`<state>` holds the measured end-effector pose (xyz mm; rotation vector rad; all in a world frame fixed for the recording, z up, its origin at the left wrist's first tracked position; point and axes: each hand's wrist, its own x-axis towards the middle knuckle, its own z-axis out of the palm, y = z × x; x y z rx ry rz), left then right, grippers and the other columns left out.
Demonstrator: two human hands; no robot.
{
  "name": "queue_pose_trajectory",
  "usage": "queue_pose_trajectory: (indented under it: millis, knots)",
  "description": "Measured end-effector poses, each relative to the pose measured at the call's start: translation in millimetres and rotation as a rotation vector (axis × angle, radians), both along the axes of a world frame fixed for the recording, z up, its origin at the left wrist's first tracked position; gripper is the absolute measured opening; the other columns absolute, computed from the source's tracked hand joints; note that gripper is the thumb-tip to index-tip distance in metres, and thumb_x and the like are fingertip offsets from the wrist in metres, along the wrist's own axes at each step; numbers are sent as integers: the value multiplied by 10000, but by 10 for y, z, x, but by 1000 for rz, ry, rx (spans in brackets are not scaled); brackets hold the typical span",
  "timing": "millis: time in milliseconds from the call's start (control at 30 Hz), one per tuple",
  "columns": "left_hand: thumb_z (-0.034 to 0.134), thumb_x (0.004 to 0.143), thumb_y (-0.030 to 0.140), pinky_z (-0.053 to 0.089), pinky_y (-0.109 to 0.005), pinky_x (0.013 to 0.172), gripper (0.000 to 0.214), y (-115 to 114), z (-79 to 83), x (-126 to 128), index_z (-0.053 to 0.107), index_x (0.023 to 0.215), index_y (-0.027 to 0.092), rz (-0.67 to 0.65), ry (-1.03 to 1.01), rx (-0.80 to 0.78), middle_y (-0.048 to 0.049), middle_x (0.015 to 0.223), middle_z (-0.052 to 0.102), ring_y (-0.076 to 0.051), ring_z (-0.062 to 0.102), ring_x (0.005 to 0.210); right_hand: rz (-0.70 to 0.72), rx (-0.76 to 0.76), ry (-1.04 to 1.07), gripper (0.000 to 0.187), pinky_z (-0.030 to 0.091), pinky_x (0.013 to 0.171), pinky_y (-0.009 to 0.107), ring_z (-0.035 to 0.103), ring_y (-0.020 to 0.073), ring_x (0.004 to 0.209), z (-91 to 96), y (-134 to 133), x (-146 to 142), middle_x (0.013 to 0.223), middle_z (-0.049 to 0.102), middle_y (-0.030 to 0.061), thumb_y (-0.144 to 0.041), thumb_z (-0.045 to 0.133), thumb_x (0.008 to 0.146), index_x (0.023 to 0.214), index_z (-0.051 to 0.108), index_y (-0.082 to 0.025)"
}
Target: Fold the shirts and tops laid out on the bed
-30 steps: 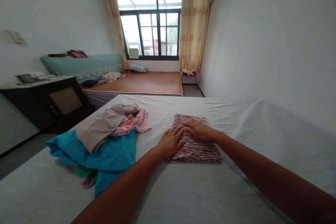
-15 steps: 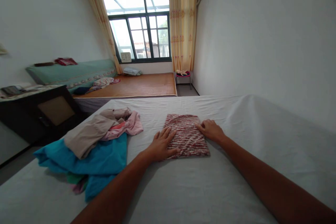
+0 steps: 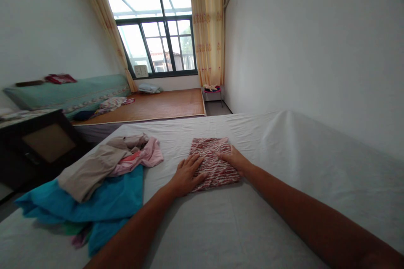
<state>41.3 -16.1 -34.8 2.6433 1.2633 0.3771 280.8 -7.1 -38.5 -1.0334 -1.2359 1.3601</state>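
A folded red-and-white striped cloth (image 3: 211, 160) lies flat on the white bed sheet (image 3: 221, 227) in the middle of the view. My left hand (image 3: 186, 174) rests flat on the cloth's near left edge with its fingers stretched out. My right hand (image 3: 232, 158) lies flat on the cloth's right side, fingers extended towards the left. Both hands press on the cloth and hold nothing.
A heap of clothes lies on the bed to the left: a beige garment (image 3: 91, 170), a pink one (image 3: 143, 157) and a teal one (image 3: 104, 204). A dark cabinet (image 3: 34, 143) stands left of the bed. A white wall (image 3: 315, 50) runs along the right.
My right hand slid from the cloth's right edge back onto its surface. The view has turned to the right, so everything sits further left in the picture.
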Motion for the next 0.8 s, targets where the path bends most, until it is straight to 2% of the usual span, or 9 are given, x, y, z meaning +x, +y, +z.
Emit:
queue_pose_trajectory:
  millis: [67, 133, 233, 300, 400, 567, 667, 733, 800]
  knots:
    - [349, 939, 540, 237, -471, 1140, 567, 47, -19, 3, 395, 1425, 251, 7, -61, 14, -76, 1504, 365, -241, 289, 1397, 62, -47, 168, 549, 514, 838, 409, 669, 239, 892, 27, 3, -26, 922, 718, 60, -298, 784, 546, 1037, 566, -187]
    - [313, 964, 480, 278, -438, 1135, 516, 98, -39, 2, 438, 1398, 230, 14, -126, 42, -74, 1462, 429, -218, 360, 1359, 48, -104, 275, 492, 523, 832, 417, 683, 251, 847, 77, 42, 0, 842, 730, 51, -240, 797, 490, 937, 602, -175]
    - [296, 972, 446, 322, -410, 1122, 490, 155, -71, -6, 486, 1358, 213, 7, -173, 80, -76, 1405, 498, -205, 436, 1303, -35, -116, 298, 341, 543, 799, 409, 692, 255, 802, 189, 145, 188, 768, 735, 42, -217, 759, 516, 828, 632, -170]
    - [317, 964, 452, 340, -418, 1111, 482, 172, -96, -13, 504, 1342, 218, 11, -147, 91, -74, 1384, 520, -212, 456, 1286, -83, -87, 282, 266, 549, 786, 395, 691, 250, 807, 270, 221, 447, 779, 742, 45, -217, 732, 553, 799, 644, -169]
    - [342, 957, 452, 333, -441, 1110, 474, 183, -135, -17, 507, 1338, 225, 16, -72, 111, -67, 1388, 520, -220, 447, 1295, -145, -17, 245, 262, 550, 783, 379, 690, 233, 794, 371, 296, 1056, 827, 748, 53, -205, 728, 570, 818, 653, -161]
    - [341, 956, 460, 308, -449, 1120, 475, 217, -181, -7, 496, 1347, 238, 15, 18, 136, -60, 1413, 495, -217, 409, 1327, -294, 52, 71, 407, 542, 806, 387, 693, 230, 803, 490, 193, 2444, 932, 745, 87, -167, 727, 586, 986, 656, -143]
    - [355, 952, 463, 309, -449, 1118, 459, 223, -180, 6, 505, 1339, 265, 17, 36, 145, -44, 1423, 486, -218, 407, 1330, -403, -1, -155, 374, 538, 797, 382, 694, 241, 824, 488, 8, 3222, 961, 737, 131, -144, 683, 618, 990, 660, -129]
    - [367, 948, 464, 314, -447, 1115, 453, 217, -171, 16, 515, 1331, 272, 21, 42, 151, -41, 1421, 489, -221, 411, 1327, -450, -50, -340, 369, 534, 779, 378, 695, 240, 819, 445, -113, 3640, 982, 728, 164, -114, 624, 657, 1024, 660, -109]
    - [374, 945, 468, 321, -445, 1112, 451, 213, -165, 24, 521, 1326, 276, 27, 49, 160, -38, 1417, 494, -224, 423, 1319, -671, -35, -665, 348, 527, 767, 360, 693, 229, 804, 400, -199, 3973, 967, 724, 189, -102, 578, 698, 1035, 668, -91]
